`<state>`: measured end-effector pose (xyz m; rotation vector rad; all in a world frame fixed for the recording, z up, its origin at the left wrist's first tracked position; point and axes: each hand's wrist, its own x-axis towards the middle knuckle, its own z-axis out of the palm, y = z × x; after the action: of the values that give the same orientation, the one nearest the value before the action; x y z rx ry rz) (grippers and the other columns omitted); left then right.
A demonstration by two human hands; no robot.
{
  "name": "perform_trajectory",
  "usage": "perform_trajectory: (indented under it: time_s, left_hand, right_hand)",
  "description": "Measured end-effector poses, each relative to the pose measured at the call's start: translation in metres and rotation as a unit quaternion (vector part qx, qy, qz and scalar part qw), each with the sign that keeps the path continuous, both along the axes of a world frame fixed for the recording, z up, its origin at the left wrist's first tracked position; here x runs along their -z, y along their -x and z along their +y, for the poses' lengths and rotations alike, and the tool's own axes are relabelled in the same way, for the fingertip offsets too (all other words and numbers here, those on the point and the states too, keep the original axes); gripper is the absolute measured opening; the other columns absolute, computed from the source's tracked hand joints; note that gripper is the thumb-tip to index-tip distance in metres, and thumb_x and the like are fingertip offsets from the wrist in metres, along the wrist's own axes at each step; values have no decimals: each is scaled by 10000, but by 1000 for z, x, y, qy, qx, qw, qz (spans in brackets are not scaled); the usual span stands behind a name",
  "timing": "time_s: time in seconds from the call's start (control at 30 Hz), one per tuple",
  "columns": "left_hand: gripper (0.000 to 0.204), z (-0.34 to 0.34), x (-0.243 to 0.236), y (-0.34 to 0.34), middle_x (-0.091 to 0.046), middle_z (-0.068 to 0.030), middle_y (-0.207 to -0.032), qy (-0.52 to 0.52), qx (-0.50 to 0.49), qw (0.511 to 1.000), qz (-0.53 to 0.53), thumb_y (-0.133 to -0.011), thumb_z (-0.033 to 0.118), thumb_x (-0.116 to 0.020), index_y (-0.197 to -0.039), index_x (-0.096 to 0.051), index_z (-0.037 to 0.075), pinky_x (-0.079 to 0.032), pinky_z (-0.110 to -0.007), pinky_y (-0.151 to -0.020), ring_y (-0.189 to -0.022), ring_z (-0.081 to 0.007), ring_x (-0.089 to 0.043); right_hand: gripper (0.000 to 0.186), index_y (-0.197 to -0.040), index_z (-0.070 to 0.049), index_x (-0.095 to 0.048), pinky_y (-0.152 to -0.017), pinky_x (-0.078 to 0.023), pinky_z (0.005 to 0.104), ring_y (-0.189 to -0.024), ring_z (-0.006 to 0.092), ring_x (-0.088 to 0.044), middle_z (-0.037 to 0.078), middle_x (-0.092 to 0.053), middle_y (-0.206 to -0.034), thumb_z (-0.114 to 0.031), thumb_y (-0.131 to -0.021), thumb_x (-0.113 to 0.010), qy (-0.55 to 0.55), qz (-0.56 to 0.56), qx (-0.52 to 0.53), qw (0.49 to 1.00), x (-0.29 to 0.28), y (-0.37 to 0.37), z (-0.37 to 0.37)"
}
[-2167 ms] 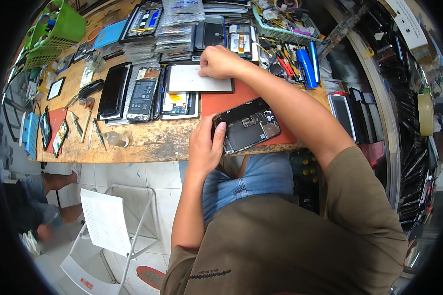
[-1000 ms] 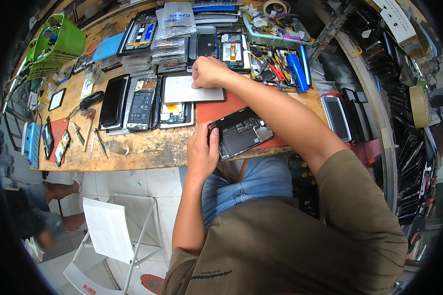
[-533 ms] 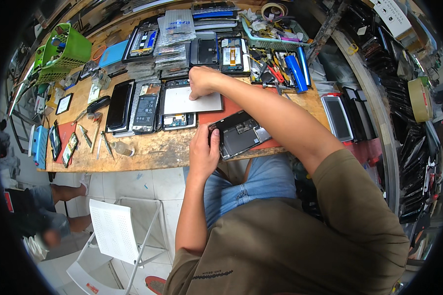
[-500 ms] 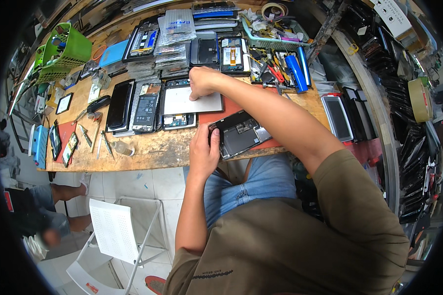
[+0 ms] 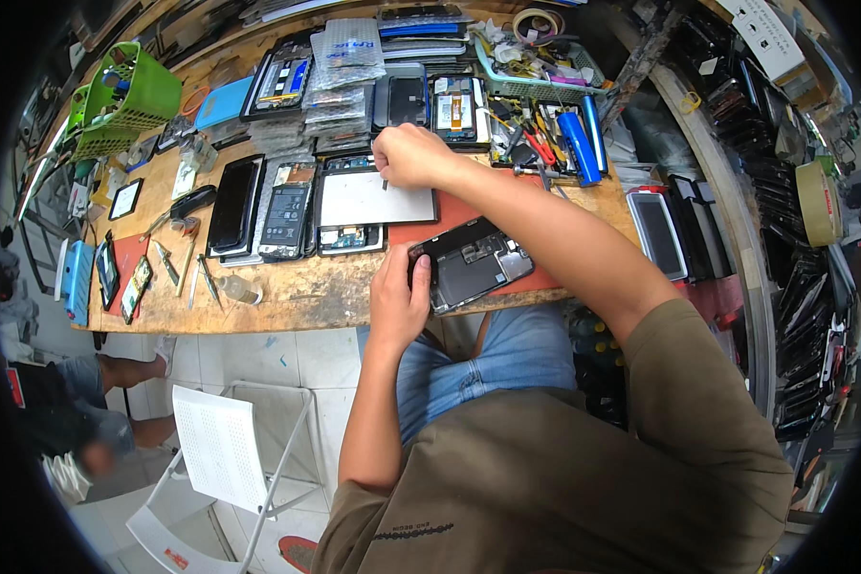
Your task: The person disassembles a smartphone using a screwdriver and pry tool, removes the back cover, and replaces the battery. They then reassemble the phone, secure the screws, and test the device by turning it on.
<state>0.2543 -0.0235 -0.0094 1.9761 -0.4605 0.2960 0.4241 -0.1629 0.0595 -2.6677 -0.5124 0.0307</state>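
From my remote station I note, at upper left, a green perforated basket [image 5: 143, 94] and, to its right, a flat blue object [image 5: 225, 103]. Bubble-wrapped packets [image 5: 344, 57] lie stacked at upper centre; rightward I see a pale green basket [image 5: 545, 88] of mixed oddments and a blue cylinder [image 5: 576, 148]. Left of centre, a small bottle [image 5: 241, 290] occupies the wooden bench [image 5: 306, 298]. Lower left: a white chair [image 5: 220, 445]. Far right: a beige tape roll [image 5: 816, 204].

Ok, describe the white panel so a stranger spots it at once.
On the wooden bench, find the larger red mat. At its upper left, beneath the right hand, lies the white panel. Its plain white face sets it apart from the dark devices to its left.
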Motion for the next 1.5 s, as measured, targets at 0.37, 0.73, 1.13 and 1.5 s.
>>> perform_trajectory:
  time_s: [0.37,0.73,1.13,1.5]
  left_hand:
    - [198,0,-4,1,-677,-228,-963,-1,7,1000,2,-1056,168,-612,-1143,-622,-10,-520,-456,-794,-885,-435,-666]
    - [181,1,-4,2,-682,-222,-992,9,13,1000,11,-1041,136,-620,-1151,-625,-7,-529,-455,-801,-897,-434,-672]
    - [176,1,0,1,-674,-222,-944,-9,-4,1000,16,-1054,113,-592,-1191,-622,6,-527,-481,-760,-875,-442,-674]
    - [338,-5,10,-1,-641,-117,-892,52,-28,998,37,-1039,5,-600,-1372,-560,48,-533,-346,-724,-791,-227,-660]
  right_hand:
    - [174,-936,-77,-811,-866,-598,498,-996,401,-754,221,-774,-1013,-25,-813,-700,-39,8,-16,999,8,3,4]
    - [220,-936,-23,-774,-863,-589,463,-996,382,-748,191,-775,-998,-106,-751,-859,25,12,-22,999,19,5,11]
    - [132,-969,-13,-793,-835,-590,427,-932,359,-770,210,-778,-924,-123,-919,-742,-151,-7,-71,986,-45,30,-18]
    - [116,-950,-35,-743,-712,-554,391,-824,278,-688,90,-670,-897,-24,-836,-767,-87,-177,-122,973,-19,176,-117]
